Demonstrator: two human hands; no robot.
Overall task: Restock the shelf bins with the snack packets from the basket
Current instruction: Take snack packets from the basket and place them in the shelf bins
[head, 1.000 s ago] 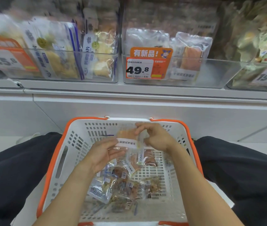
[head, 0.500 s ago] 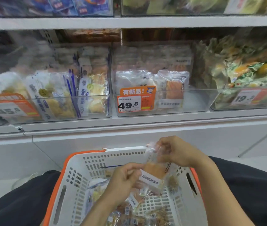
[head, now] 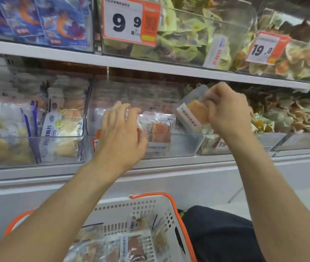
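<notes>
The left hand (head: 121, 135), fingers spread and holding nothing, reached at the front wall of the clear middle bin (head: 180, 146). To its right, the right hand (head: 226, 112) pinched a tilted snack packet (head: 192, 112) above that bin's right wall. A slipping pinch could have dropped it outside. Half a second earlier both hands held the packet over the basket (head: 171, 203), near the person.

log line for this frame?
phase: placing | right hand: holds snack packet above middle bin | left hand: open, at bin front | basket: packets remain
</notes>
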